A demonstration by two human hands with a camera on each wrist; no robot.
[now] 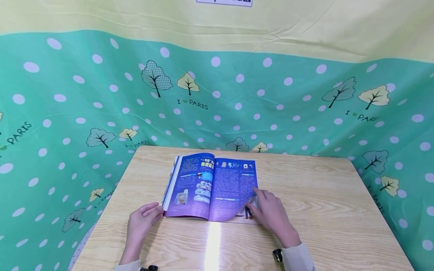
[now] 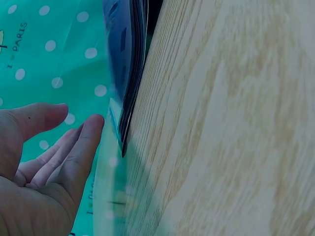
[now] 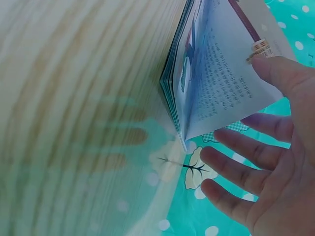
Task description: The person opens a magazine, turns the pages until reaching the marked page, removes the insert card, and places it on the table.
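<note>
An open magazine (image 1: 225, 192) with blue-purple pages lies on the wooden table. At its lower right corner my right hand (image 1: 271, 212) pinches a page (image 3: 231, 83), which is lifted and curled up from the corner. In the right wrist view the thumb lies on the printed face and the index fingertip goes behind the sheet; the other fingers are spread. My left hand (image 1: 144, 222) is by the magazine's lower left corner. Its fingers (image 2: 81, 157) are fairly straight in the left wrist view, with nothing held; whether a fingertip touches the magazine edge I cannot tell.
The light wooden table (image 1: 315, 203) extends on both sides of the magazine, with a bright glare strip in front of it. A green dotted cloth (image 1: 203, 124) with trees and lettering hangs behind and around the table.
</note>
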